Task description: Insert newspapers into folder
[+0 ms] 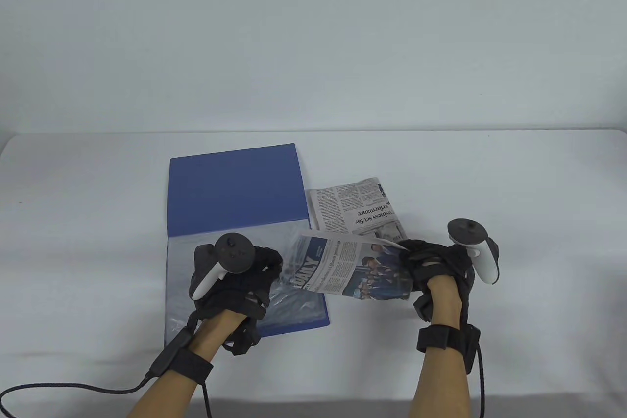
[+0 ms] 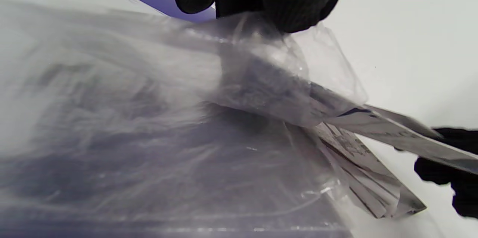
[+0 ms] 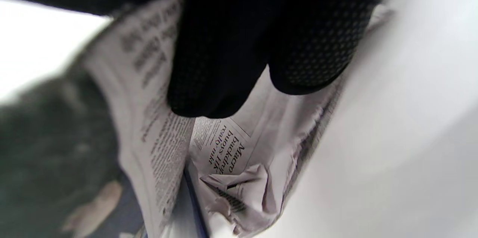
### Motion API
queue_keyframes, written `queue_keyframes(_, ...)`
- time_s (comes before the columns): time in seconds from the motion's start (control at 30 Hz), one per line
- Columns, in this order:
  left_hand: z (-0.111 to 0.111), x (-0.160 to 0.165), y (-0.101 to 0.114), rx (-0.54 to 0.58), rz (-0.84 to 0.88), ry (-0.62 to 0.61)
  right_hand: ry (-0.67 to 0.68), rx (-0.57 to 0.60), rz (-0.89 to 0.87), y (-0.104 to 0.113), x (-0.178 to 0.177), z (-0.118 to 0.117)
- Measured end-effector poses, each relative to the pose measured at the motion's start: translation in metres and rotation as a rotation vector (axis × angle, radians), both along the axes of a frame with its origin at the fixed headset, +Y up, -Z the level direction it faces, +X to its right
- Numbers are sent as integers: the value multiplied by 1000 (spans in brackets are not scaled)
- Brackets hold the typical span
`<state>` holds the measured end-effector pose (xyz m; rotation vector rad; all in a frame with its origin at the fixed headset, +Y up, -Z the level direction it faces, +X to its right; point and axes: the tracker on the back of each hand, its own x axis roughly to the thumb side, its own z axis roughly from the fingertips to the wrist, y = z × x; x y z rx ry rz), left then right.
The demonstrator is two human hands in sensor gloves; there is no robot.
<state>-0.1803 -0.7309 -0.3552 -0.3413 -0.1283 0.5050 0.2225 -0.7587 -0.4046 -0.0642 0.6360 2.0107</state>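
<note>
While the blue folder is lying open on the white table, the left hand is resting over its lower half, where the clear plastic sleeves are bunching up. In the left wrist view the gloved fingers of that hand are pinching the edge of a clear sleeve and lifting it, so the film is standing away from the pages beneath the palm. Just to the right of those fingers, the folded newspaper with the "DAILY" masthead is hanging in the air, its left end reaching the raised sleeve mouth; in the left wrist view its corner is sitting under the lifted film, though how far inside it is going I cannot tell.

The right hand is gripping the right end of this newspaper, fingers closed around the fold. In the right wrist view the fingers are pressing on the printed sheets, which are crumpling slightly below the fingertips.

Beyond the right hand, a little toward the left hand, a second folded newspaper is lying flat on the table, just beside the folder's right edge and partly under the held paper's far edge.
</note>
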Motion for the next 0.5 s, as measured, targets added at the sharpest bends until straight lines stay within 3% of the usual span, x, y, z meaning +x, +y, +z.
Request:
queue_keyframes(0.13, -1, 9, -4, -7, -42, -23, 18, 8, 95, 9, -22, -14)
queue_keyframes(0.23, 0, 15, -7, -6, -83, -37, -262, -47, 74, 12, -41, -5)
queue_keyframes(0.3, 2, 18, -8, 2, -101, -47, -393, -19, -72, 13, -53, 0)
queue_keyframes(0.5, 1, 22, -8, 8, -125, -57, -309, 106, -77, 18, -77, -5)
